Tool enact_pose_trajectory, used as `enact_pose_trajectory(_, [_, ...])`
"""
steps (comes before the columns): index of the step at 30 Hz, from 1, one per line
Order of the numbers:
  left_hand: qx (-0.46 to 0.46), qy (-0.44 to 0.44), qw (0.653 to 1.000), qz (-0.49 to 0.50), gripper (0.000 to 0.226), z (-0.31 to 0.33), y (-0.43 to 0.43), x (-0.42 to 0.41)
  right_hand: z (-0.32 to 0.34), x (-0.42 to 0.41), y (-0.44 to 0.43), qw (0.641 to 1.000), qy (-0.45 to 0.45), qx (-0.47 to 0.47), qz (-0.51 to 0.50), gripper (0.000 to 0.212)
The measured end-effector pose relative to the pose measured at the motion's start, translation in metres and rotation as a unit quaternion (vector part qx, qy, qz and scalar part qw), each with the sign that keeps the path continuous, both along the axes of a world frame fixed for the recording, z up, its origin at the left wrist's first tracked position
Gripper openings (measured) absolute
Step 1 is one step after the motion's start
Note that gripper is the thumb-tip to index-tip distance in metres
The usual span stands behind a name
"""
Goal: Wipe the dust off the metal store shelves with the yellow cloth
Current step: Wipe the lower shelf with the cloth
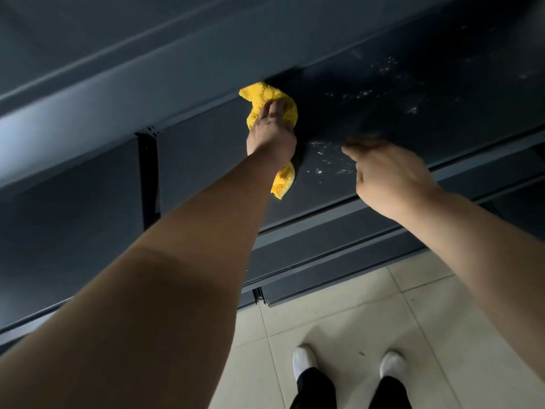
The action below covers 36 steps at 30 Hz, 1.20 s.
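Left hand (271, 131) was at 12 o'clock from frame centre, arm stretched out, fingers curled round the bunched yellow cloth (261, 94) and pressing it onto the dark metal shelf (413, 93). The cloth sat at the shelf's left end, close against the underside of the tier above. Most of the wad showed above and to 10 o'clock of the knuckles. A loose tail (284, 181) hung below the wrist at 6 o'clock of the hand, lying on the shelf. Right hand (389, 175) was at 2 o'clock from centre, motion-blurred, with the fingers loosely bent and nothing in them. The fingertips pointed toward 10 o'clock over the shelf's front part; whether they touched the metal could not be told. Pale dust specks (330, 166) lay between the two hands, with more scattered toward 1 o'clock across the shelf top. A dark slotted upright (149, 178) stood at 9 o'clock of the cloth, and lower shelf edges ran beneath it. Pale tiled floor (339, 314) lay at 5 o'clock, with two white shoes (303, 360) and dark trouser legs at the bottom edge.
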<state>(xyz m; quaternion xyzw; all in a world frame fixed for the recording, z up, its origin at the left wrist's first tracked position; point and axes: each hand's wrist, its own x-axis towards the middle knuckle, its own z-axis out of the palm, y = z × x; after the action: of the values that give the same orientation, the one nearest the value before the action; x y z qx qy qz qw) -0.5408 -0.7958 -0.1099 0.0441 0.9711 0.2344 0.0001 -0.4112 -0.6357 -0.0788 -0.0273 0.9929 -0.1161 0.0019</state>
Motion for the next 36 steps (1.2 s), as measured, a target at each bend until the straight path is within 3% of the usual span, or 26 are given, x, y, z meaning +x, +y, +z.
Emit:
enact_pose_trajectory(4, [0.010, -0.014, 1.000, -0.008, 0.052, 0.002, 0.030, 0.014, -0.002, 0.011, 0.023, 0.999, -0.014, 0.040, 0.013, 0.048])
enact_pose_trajectory(12, [0.023, -0.025, 0.999, -0.024, 0.052, 0.007, 0.051, 0.064, -0.003, 0.004, 0.028, 0.990, -0.129, 0.030, 0.040, 0.060])
enact_pose_trajectory(18, [0.017, -0.040, 0.999, 0.009, 0.054, 0.007, 0.020, 0.094, -0.005, 0.012, 0.028, 0.993, -0.100, 0.024, 0.058, 0.061])
enact_pose_trajectory(23, [0.014, -0.040, 0.997, 0.062, 0.052, 0.006, -0.022, 0.114, -0.003, 0.021, 0.018, 0.996, -0.058, 0.050, 0.052, 0.039])
enact_pose_trajectory(32, [-0.053, -0.018, 0.982, 0.179, 0.052, 0.008, -0.095, 0.141, -0.004, 0.022, 0.012, 0.995, -0.074, 0.032, 0.052, 0.041])
enact_pose_trajectory(36, [-0.005, -0.041, 0.973, 0.226, 0.055, 0.010, -0.081, 0.136, -0.002, 0.025, 0.021, 0.996, -0.059, 0.032, 0.061, 0.037])
